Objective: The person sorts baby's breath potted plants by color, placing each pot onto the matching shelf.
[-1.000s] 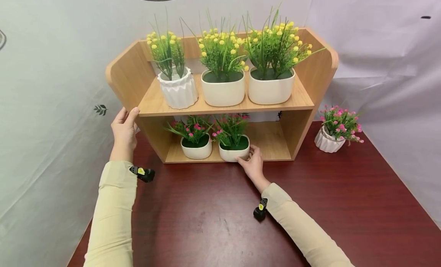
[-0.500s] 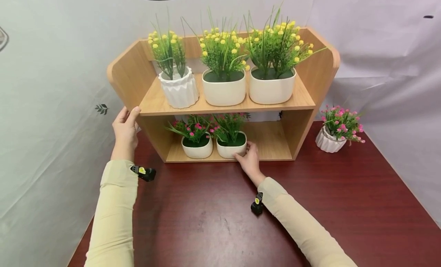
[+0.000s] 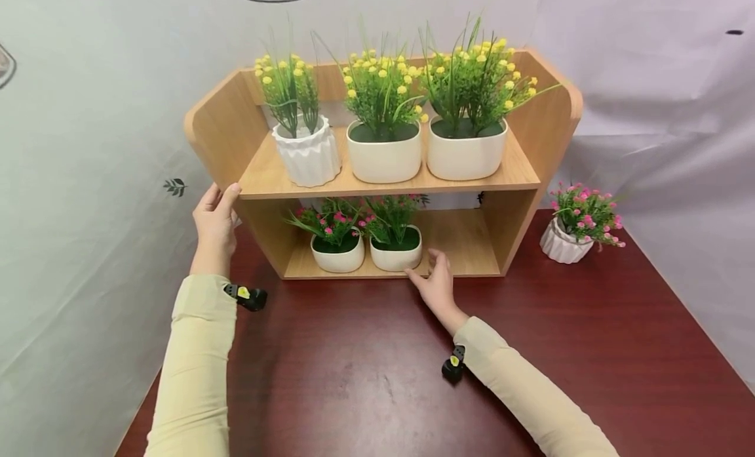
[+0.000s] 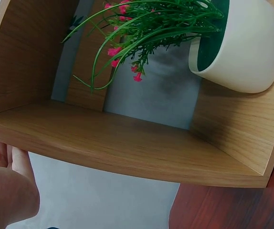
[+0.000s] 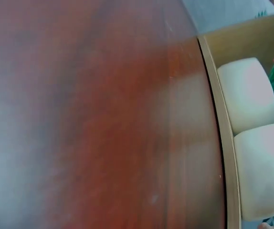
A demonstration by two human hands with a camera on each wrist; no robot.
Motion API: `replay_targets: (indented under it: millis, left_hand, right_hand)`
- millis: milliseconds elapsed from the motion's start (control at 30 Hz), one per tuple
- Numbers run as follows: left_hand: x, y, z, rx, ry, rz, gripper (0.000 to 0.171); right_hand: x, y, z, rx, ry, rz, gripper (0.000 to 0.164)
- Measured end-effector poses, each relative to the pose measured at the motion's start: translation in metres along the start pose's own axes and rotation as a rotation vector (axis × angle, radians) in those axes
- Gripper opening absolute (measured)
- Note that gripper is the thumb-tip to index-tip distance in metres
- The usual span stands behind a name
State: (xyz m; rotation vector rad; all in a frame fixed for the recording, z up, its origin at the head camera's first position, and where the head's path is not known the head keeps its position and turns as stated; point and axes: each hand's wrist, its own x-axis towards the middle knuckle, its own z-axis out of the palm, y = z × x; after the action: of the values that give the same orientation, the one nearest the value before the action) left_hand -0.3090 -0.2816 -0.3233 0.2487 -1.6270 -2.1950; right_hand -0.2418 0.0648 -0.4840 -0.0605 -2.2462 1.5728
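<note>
My left hand (image 3: 215, 231) holds the side panel of a two-tier wooden shelf (image 3: 389, 188), its thumb at the front edge. Its fingers (image 4: 20, 160) lie against the panel's outer side in the left wrist view. On the lower tier stand two white pots with pink flowers, a left pot (image 3: 337, 257) and a right pot (image 3: 396, 257). Just right of the right pot, my right hand (image 3: 436, 286) is spread with thumb and fingers apart, holding nothing. In the right wrist view only its fingertips show at the right edge, near that pot (image 5: 261, 176).
The upper tier carries a ribbed white pot (image 3: 307, 155) and two oval white pots (image 3: 383, 157), all with yellow flowers. A ribbed pot with pink flowers (image 3: 564, 244) stands on the dark red table (image 3: 354, 365), right of the shelf. Pale cloth (image 3: 106, 149) hangs behind.
The right hand pushed the right pink-flowered pot slightly left and back beside its neighbour, then let go and moved off to the right. The left hand keeps its place on the shelf.
</note>
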Motion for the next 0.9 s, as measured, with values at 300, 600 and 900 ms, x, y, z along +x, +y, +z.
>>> replay_targets:
  millis: [300,600,900]
  left_hand:
    - [0.001,0.0,-0.001,-0.014,-0.003,-0.001,0.047]
    - [0.0,0.0,0.001,-0.065,0.009,-0.024,0.046]
    - [0.0,0.001,0.001,-0.049,0.011,-0.028,0.047]
  right_hand:
    - [-0.021,-0.005,-0.034,0.011,-0.008,-0.033,0.058]
    - [-0.044,0.007,-0.067,-0.011,0.088,-0.121,0.046]
    - [-0.055,0.019,-0.102,-0.08,0.208,-0.172,0.04]
